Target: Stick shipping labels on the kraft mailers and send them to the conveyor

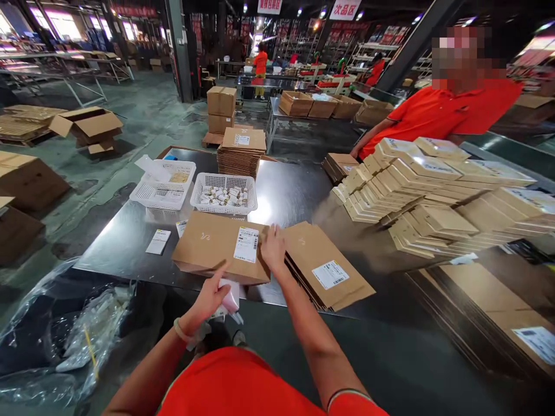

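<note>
A closed brown cardboard box (217,245) with a white label lies at the front edge of the metal table. My right hand (273,248) rests against the box's right end, its fingers bent near the top edge; whether it grips anything is unclear. My left hand (212,297) is at the box's front edge, index finger stretched toward it and thumb apart. Just beside and below that hand hangs a small pinkish-white packet (230,296); I cannot make out whether the hand holds it. Right of the box lies a stack of flat labelled cartons (325,266).
Behind the box stand a white basket of small bottles (224,193) and another white basket (165,188). A stack of flattened cartons (241,151) is farther back. Many wooden-looking pieces (429,179) are piled at right, near a person in orange (451,110).
</note>
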`<state>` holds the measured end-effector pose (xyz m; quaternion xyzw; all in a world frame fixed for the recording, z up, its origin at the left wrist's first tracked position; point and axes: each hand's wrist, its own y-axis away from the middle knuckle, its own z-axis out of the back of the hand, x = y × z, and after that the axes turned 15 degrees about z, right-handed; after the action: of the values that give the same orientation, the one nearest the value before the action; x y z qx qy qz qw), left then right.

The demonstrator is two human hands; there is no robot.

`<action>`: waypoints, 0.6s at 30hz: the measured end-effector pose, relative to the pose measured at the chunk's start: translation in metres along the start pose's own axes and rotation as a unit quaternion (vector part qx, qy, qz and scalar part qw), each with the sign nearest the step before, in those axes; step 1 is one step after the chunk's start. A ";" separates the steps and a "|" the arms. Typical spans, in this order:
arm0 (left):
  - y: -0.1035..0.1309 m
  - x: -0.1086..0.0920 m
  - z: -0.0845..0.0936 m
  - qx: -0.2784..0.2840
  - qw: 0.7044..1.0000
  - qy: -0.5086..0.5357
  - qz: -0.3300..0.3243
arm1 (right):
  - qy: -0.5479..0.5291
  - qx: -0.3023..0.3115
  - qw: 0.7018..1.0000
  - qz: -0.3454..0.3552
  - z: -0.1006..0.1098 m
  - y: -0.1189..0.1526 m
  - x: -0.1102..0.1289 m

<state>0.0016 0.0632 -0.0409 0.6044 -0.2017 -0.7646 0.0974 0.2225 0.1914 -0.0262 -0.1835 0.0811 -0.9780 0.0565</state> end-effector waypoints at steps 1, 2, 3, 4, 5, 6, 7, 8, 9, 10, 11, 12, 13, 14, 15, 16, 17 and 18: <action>-0.002 -0.007 0.002 -0.029 0.998 -0.053 0.000 | -0.004 -0.006 0.999 -0.034 0.006 0.007 -0.009; -0.004 -0.014 0.002 -0.055 0.991 -0.120 0.004 | -0.011 0.003 0.999 -0.049 0.010 0.016 -0.016; -0.005 -0.019 0.003 -0.077 0.979 -0.190 0.014 | -0.018 0.022 0.998 -0.052 0.013 0.024 -0.020; -0.005 -0.023 0.003 -0.091 0.963 -0.252 0.027 | -0.022 0.039 0.998 -0.048 0.014 0.032 -0.020; -0.005 -0.027 0.002 -0.097 0.947 -0.304 0.039 | -0.022 0.047 0.998 -0.045 0.015 0.038 -0.018; -0.004 -0.030 0.001 -0.096 0.933 -0.345 0.047 | -0.018 0.042 0.998 -0.047 0.014 0.043 -0.013; -0.003 -0.033 0.001 -0.091 0.922 -0.374 0.049 | -0.013 0.028 0.998 -0.056 0.013 0.045 -0.007; -0.002 -0.035 0.001 -0.084 0.915 -0.392 0.044 | -0.011 0.015 0.998 -0.064 0.013 0.045 -0.001; -0.001 -0.037 0.001 -0.077 0.912 -0.401 0.035 | -0.015 0.014 0.998 -0.067 0.013 0.044 0.005; 0.000 -0.039 0.002 -0.073 0.911 -0.405 0.027 | -0.027 0.023 0.998 -0.061 0.014 0.042 0.010; 0.000 -0.040 0.003 -0.074 0.910 -0.407 0.023 | -0.041 0.035 0.997 -0.050 0.015 0.038 0.014; 0.000 -0.041 0.004 -0.076 0.909 -0.409 0.022 | -0.051 0.042 0.997 -0.042 0.016 0.035 0.017; 0.000 -0.041 0.005 -0.078 0.908 -0.411 0.023 | -0.053 0.039 0.997 -0.044 0.018 0.032 0.018; 0.000 -0.041 0.005 -0.080 0.906 -0.414 0.026 | -0.044 0.026 0.997 -0.057 0.020 0.030 0.017; -0.001 -0.040 0.005 -0.082 0.905 -0.417 0.028 | -0.029 0.013 0.997 -0.075 0.022 0.028 0.016; -0.002 -0.039 0.005 -0.083 0.904 -0.419 0.028 | -0.014 0.011 0.996 -0.089 0.023 0.027 0.013; -0.002 -0.038 0.004 -0.084 0.903 -0.420 0.025 | -0.003 0.023 0.995 -0.096 0.024 0.026 0.010; -0.003 -0.036 0.003 -0.085 0.903 -0.421 0.021 | 0.003 0.046 0.994 -0.097 0.024 0.025 0.007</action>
<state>0.0079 0.0809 -0.0093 0.2116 -0.1706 -0.9598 0.0701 0.2274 0.1621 -0.0062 -0.1849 0.0181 -0.9821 -0.0310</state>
